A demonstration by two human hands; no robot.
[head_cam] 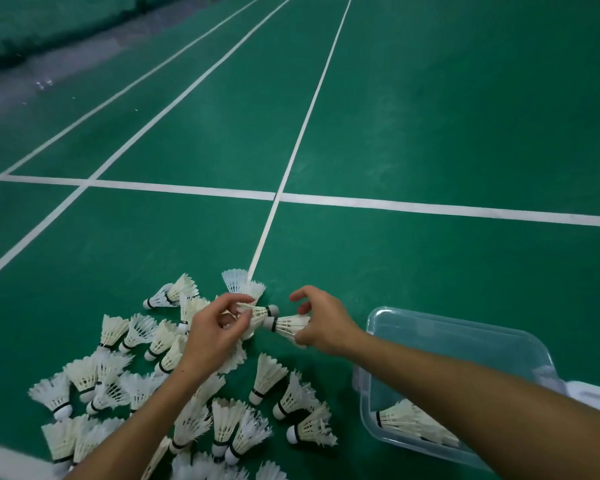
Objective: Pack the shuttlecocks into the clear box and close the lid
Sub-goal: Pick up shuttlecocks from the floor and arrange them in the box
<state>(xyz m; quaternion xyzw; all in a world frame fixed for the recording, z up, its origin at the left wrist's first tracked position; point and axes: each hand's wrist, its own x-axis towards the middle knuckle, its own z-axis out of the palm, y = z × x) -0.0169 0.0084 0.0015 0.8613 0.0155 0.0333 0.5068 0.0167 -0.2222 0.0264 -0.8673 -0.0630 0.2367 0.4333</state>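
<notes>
the step in hand looks like gathering: both hands work over the pile of shuttlecocks (174, 386) scattered on the green court floor (430, 116), and each hand has one. the left hand (215, 336) has its fingers (238, 318) curled and pinched on the feather skirt of a shuttle (258, 310) whose grey cork points right. the right hand (321, 320) pinches a second shuttle (290, 323) by its feathers between thumb and lower fingers, cork pointing left, while its index finger stands lifted and free. the two corks sit just beside each other, nearly touching, so i judge the person is about to nest one shuttle into the other to make a stack, though that is a guess. the clear box (465, 337) stands on the floor to the right, near the right forearm, open at the top, with a few shuttles already lying in its near end; what seems to be its lid (593, 393) lies at the box's right edge, mostly out of view. most of the pile is still outside the box, so packing is at an early stage. the next move calls for carrying the held shuttles right to the box and laying them down without crushing the feathers.
</notes>
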